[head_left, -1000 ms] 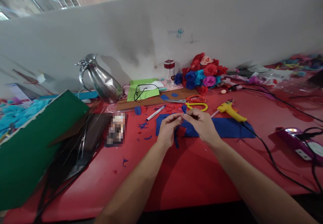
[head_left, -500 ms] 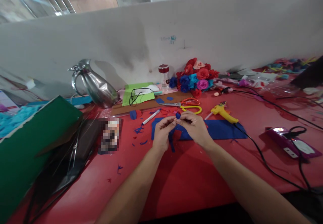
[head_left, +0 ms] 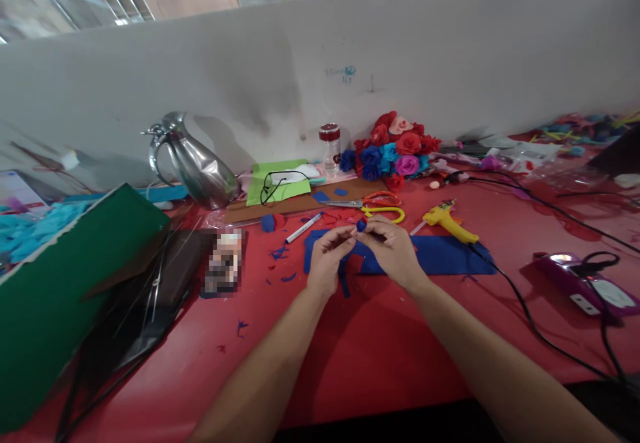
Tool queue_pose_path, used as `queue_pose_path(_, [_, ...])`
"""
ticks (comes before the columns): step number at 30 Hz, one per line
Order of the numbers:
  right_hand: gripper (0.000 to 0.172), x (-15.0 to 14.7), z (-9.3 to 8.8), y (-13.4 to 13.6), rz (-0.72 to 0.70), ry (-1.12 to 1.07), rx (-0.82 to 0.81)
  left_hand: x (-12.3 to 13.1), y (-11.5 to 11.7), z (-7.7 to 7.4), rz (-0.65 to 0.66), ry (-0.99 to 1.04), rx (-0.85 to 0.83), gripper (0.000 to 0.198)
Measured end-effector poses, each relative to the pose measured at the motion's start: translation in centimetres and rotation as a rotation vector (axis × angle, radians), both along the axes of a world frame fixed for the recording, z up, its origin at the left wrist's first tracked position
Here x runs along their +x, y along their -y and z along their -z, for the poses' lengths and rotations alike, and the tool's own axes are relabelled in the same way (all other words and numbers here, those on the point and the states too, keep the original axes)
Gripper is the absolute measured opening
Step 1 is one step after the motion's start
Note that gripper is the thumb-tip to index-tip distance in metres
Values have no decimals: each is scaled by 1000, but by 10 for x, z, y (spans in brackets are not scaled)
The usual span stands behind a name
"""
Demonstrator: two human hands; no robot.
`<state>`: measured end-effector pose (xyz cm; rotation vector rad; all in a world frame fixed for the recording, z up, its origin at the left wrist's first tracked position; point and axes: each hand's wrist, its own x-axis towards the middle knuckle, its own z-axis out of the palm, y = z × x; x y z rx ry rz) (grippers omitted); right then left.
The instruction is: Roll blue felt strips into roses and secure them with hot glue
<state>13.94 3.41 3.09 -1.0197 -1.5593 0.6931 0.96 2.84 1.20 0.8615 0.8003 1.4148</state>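
A small rolled piece of dark blue crepe paper (head_left: 361, 225) sits between the fingertips of both hands. My left hand (head_left: 328, 256) pinches its lower left side, and my right hand (head_left: 391, 248) grips it from the right with thumb and forefinger. Below the hands, on the red table (head_left: 370, 363), lies a flat blue strip of paper (head_left: 445, 256). Red and blue scraps lie under the fingers. Just behind the hands rest scissors (head_left: 384, 212) with yellow and orange handles. A yellow glue gun (head_left: 453, 222) lies to the right of my right hand.
Paper roses (head_left: 395, 150) and a lidded glass jar (head_left: 330, 150) stand along the wall. A steel jug (head_left: 200, 166), a white marker (head_left: 303, 228) and a green box (head_left: 75, 296) are to the left. A purple power strip (head_left: 583, 286) with black cables lies at right.
The whole view has shifted slightly, so things appear a little further right. Both hands keep hold of the blue paper piece, with only small finger movement.
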Motion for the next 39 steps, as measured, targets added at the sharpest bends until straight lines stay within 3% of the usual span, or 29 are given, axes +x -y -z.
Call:
queue_pose_path(7, [26, 3, 6, -4, 35, 79, 48, 0, 0, -1, 19, -36, 30, 19])
queue_pose_path(19, [17, -1, 5, 1, 87, 0, 112, 2, -1, 7, 4, -82, 47, 21])
queue_pose_path(31, [17, 1, 3, -1, 1, -100, 30, 0, 1, 5, -20, -131, 88, 22])
queue_pose_path(39, [15, 2, 1, -1, -100, -167, -99, -2, -3, 13, -157, -379, 206, 10])
